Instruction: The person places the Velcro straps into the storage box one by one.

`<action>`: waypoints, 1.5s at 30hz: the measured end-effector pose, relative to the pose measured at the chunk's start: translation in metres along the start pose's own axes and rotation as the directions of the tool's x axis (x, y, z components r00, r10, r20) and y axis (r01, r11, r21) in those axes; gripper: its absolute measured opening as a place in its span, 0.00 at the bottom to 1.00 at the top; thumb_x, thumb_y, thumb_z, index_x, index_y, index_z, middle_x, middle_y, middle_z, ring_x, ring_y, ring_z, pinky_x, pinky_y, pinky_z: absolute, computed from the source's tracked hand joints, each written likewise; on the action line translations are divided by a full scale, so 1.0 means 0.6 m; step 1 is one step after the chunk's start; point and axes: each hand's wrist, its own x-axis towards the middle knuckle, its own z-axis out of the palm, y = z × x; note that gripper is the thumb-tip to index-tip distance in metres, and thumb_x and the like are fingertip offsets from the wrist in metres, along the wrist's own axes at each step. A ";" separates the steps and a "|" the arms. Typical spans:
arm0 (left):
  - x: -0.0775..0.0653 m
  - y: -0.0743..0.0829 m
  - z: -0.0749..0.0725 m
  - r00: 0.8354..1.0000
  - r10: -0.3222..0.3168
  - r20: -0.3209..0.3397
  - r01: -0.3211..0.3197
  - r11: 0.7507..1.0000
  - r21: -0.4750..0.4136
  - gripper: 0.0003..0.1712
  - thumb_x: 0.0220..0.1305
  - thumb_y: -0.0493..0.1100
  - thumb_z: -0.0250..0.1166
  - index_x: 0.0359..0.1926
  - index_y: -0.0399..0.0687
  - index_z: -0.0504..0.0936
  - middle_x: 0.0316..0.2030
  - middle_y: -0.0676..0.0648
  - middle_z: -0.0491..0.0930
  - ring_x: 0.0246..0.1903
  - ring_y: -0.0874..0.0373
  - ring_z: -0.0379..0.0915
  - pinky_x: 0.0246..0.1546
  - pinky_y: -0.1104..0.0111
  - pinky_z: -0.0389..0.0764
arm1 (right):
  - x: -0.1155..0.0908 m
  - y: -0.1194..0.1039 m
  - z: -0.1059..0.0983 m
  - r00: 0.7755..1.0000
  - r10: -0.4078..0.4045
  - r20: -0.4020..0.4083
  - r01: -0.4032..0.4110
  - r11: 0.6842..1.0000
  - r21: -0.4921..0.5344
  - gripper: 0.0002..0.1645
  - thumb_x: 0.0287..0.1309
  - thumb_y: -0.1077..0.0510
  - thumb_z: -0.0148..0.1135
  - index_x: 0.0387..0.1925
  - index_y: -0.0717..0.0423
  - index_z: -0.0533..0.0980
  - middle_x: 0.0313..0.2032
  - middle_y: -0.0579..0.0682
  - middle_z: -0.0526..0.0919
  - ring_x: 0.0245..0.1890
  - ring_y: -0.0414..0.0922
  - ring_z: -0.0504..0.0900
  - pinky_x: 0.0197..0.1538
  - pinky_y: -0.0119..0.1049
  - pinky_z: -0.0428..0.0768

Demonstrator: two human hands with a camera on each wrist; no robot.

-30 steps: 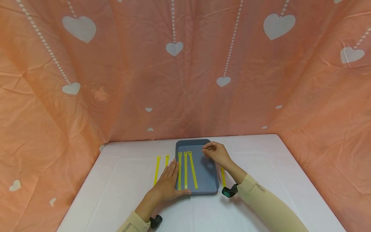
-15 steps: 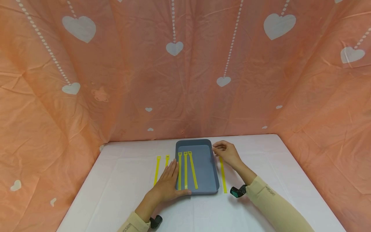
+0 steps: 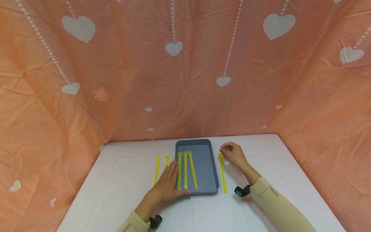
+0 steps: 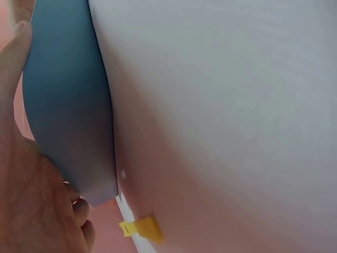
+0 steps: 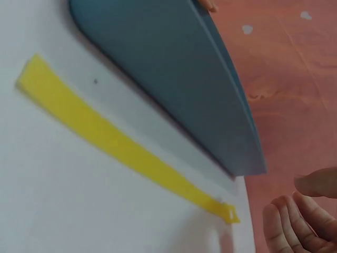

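My left hand rests along the left wall of a blue-grey tray, fingers fairly straight and thumb at its front rim. Inside the tray lie three yellow cable straps, slotted heads toward the back. Just right of the tray, another yellow strap lies on the table. At its head end hovers my right hand, fingers loosely bent and holding nothing; the right wrist view shows a gap between thumb and fingers.
Two more yellow straps, an outer one and an inner one, lie left of the tray, partly behind the left hand. A white cloth covers the table. Pink curtain with hearts encloses the back and sides.
My right hand has moved right, from over the tray to beside the strap on its right, uncovering that strap. The left hand, the tray and the straps stay where they were.
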 end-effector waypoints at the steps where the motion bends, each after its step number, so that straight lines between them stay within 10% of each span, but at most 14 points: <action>1: 0.000 0.000 0.000 1.000 0.000 0.000 0.000 1.000 0.000 0.79 0.57 0.84 0.66 0.86 0.34 0.43 0.86 0.36 0.36 0.86 0.41 0.33 0.84 0.48 0.44 | 0.001 0.002 0.000 1.000 0.006 0.001 -0.006 1.000 -0.003 0.12 0.69 0.65 0.71 0.48 0.70 0.83 0.40 0.62 0.90 0.37 0.52 0.89 0.36 0.32 0.86; 45: -0.002 0.001 -0.001 1.000 0.015 0.002 -0.015 0.999 -0.033 0.79 0.58 0.82 0.68 0.86 0.33 0.42 0.86 0.35 0.35 0.86 0.40 0.33 0.84 0.47 0.44 | 0.014 0.054 0.004 0.993 0.113 0.040 -0.112 0.994 -0.018 0.13 0.68 0.66 0.70 0.48 0.73 0.82 0.37 0.58 0.88 0.31 0.38 0.82 0.35 0.28 0.81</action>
